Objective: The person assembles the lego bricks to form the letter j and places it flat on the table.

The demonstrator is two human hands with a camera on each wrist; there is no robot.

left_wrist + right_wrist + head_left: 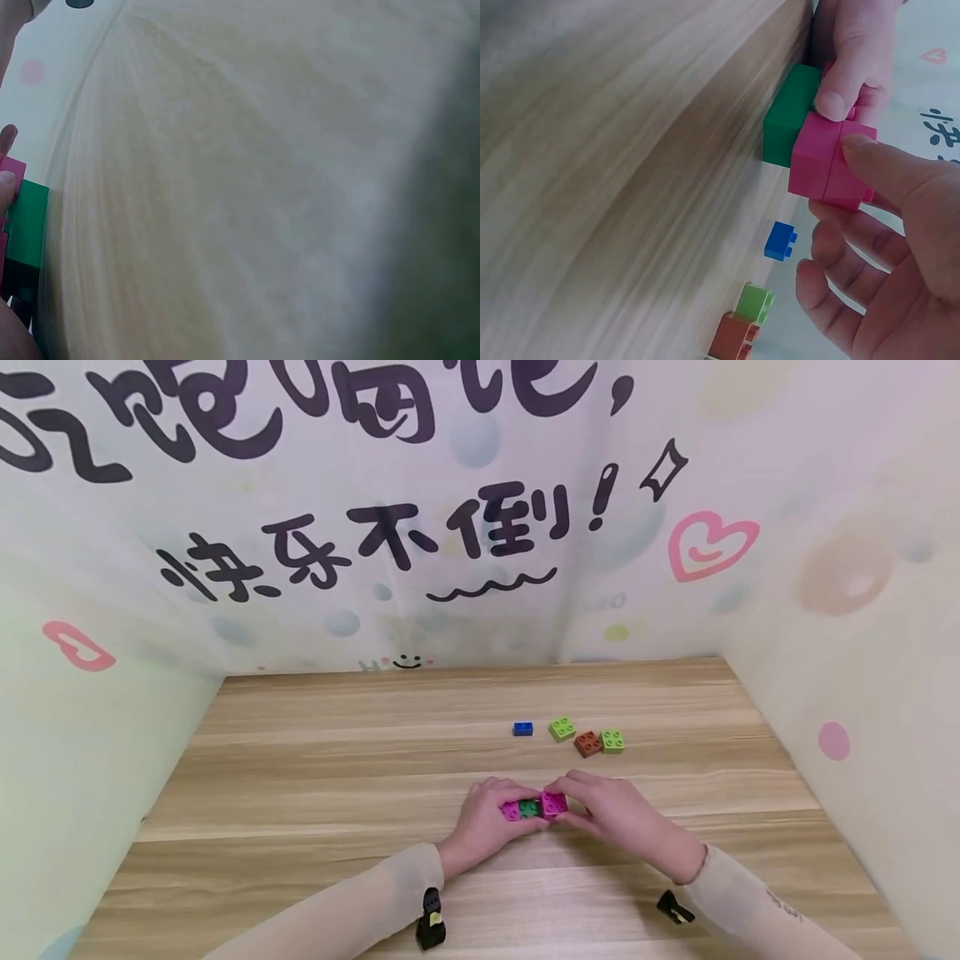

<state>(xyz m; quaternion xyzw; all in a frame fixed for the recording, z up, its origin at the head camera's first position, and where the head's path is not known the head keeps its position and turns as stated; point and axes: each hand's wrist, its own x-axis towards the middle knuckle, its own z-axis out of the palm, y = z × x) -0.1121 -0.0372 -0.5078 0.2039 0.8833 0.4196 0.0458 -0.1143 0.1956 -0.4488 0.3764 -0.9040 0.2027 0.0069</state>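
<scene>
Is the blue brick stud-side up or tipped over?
Stud-side up: in the right wrist view, the blue brick's studs point away from the wooden table.

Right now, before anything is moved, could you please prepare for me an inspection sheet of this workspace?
Surface: table with light wood grain.
Job's things: green brick between a left pink brick and a right pink stack in the head view; whether all are joined, I cannot tell.
Clutter: blue brick, red-brown brick, one lime brick and another lime brick lie beyond the hands.
Grippers: bare hands; the left hand grips the green and pink bricks, the right hand pinches the right pink stack.
Cables: nothing seen.
Surroundings: pale wall behind, with dark lettering.
</scene>
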